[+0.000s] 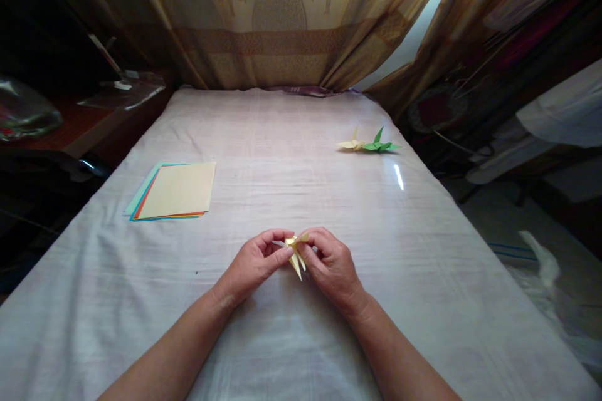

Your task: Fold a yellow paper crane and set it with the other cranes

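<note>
Between my two hands, just above the cloth, is a small pale yellow folded paper figure (296,258) with narrow points hanging toward me. My left hand (258,262) pinches its left side between thumb and fingers. On the other side, the thumb and fingers of my right hand (330,263) are closed on the paper too. My fingertips cover part of the folds. At the far right of the cloth lie a green origami crane (380,145) and, touching it, a cream origami crane (352,145).
A stack of coloured paper squares (179,191), cream on top, lies to the left on the white cloth (282,188). Patterned curtains (282,19) hang behind the far edge. On a brown side table (89,119) to the left sits a clear plastic bag (132,89).
</note>
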The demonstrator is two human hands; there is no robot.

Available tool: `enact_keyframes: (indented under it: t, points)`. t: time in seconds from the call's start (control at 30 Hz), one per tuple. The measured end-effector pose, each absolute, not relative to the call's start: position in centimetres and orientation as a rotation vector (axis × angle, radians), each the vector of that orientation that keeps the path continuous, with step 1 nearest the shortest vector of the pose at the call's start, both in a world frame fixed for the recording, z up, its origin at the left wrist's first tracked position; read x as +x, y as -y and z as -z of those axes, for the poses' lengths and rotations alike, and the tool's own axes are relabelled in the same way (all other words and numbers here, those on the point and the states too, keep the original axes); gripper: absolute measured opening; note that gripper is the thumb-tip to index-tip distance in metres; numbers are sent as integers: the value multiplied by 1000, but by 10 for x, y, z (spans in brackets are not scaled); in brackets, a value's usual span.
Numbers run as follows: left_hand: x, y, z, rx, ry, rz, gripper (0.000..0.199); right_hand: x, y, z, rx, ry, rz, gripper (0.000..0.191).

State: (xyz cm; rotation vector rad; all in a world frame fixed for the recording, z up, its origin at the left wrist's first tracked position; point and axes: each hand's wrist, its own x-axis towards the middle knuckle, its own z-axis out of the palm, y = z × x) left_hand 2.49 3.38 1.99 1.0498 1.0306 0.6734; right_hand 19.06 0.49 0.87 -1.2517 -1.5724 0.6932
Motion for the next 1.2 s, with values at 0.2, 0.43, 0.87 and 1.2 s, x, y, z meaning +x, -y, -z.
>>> enact_keyframes:
  t: [0.2,0.43,0.87,1.2]
  points:
    - [25,-33,-14,1128,-1032,-682,47,189,-6,-10,-1324,1549,-783,17]
    - [26,-33,-15,1106,-1021,-682,47,188,-6,-9,-1427,1491,-825,16]
    - [29,-32,-12,1135,-1050,-723,42,184,-8,-9,-1556,1455,-891,17]
    - [32,-33,-16,914,-1084,-895,45,189,-10,-10,-1531,1458,-1035,27]
